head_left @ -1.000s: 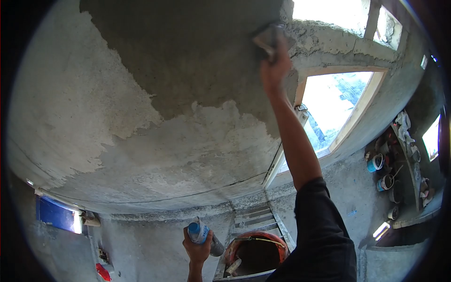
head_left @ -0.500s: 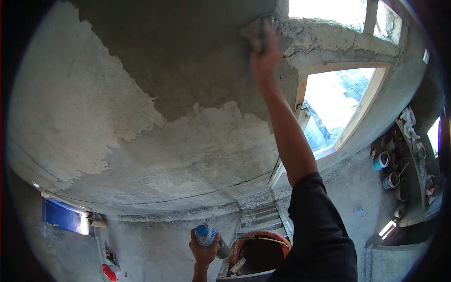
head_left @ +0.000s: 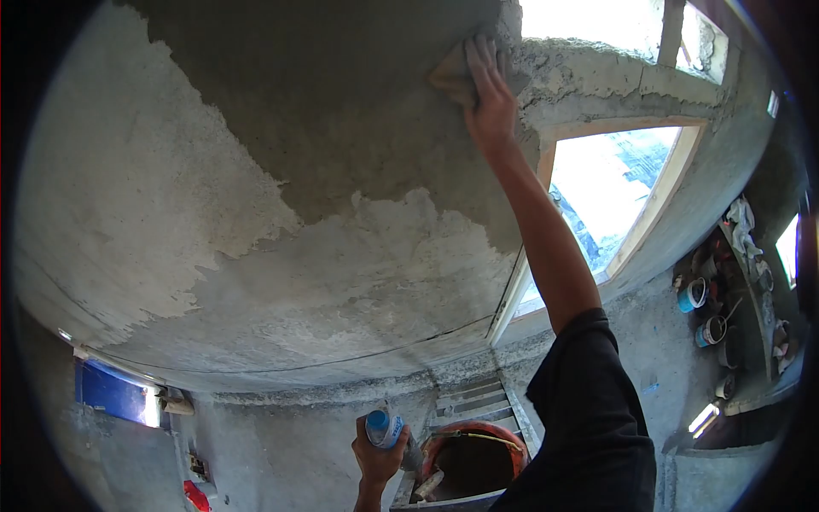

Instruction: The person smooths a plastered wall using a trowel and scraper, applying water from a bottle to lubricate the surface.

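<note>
Overhead, a concrete ceiling (head_left: pixel 256 213) is seen, with dark wet plaster (head_left: pixel 341 102) covering its upper part and paler, dry patches below and to the left. A window (head_left: pixel 606 196) with a pale frame is set in the wall at the right, and a second opening is seen above it.

The right hand (head_left: pixel 488 94) is raised on an outstretched arm, its fingers laid flat and spread over a sponge (head_left: pixel 450 75), which is pressed against the wet plaster near the ceiling's edge. The sponge is partly hidden beneath the palm.

The left hand (head_left: pixel 380 456) is held low, its fingers wrapped around a bottle (head_left: pixel 386 427) with a blue cap, which is held roughly upright.

Just right of the bottle, an orange tub (head_left: pixel 473 456) is seen below, with a ladder (head_left: pixel 469 397) beside it. Cans (head_left: pixel 695 294) are kept on a shelf at the far right.
</note>
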`<control>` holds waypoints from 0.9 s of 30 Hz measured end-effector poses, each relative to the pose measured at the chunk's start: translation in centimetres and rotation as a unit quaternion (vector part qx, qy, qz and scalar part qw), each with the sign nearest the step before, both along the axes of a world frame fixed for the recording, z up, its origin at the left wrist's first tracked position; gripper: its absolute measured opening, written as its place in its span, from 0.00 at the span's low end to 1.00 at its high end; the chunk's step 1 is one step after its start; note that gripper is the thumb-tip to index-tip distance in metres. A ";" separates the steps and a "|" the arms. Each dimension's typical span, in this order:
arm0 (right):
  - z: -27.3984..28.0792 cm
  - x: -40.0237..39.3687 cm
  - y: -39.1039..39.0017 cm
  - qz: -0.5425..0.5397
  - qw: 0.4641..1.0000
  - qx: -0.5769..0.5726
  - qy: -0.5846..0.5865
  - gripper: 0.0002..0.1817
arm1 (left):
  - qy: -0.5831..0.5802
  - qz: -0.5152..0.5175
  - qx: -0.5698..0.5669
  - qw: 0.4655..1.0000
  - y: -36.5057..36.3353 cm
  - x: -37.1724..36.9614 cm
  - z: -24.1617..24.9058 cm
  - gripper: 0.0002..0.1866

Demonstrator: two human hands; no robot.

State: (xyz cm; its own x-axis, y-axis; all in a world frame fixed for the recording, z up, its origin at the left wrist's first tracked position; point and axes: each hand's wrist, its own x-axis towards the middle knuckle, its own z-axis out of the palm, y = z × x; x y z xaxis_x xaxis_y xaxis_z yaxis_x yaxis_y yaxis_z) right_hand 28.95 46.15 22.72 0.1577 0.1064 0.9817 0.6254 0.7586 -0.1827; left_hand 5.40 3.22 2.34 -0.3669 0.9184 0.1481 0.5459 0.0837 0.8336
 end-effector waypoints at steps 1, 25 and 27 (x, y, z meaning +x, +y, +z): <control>-1.6 -0.4 0.0 -0.001 1.000 -0.005 -0.018 0.40 | 0.004 -0.002 0.004 1.000 0.0 0.0 -0.1 0.21; 2.0 0.2 -3.4 -0.003 1.000 -0.022 0.009 0.39 | 0.017 -0.003 -0.011 1.000 -0.3 0.4 -0.9 0.21; 1.1 0.1 -1.6 -0.031 0.999 -0.033 -0.025 0.41 | 0.019 -0.002 -0.007 1.000 -0.3 0.7 -0.5 0.21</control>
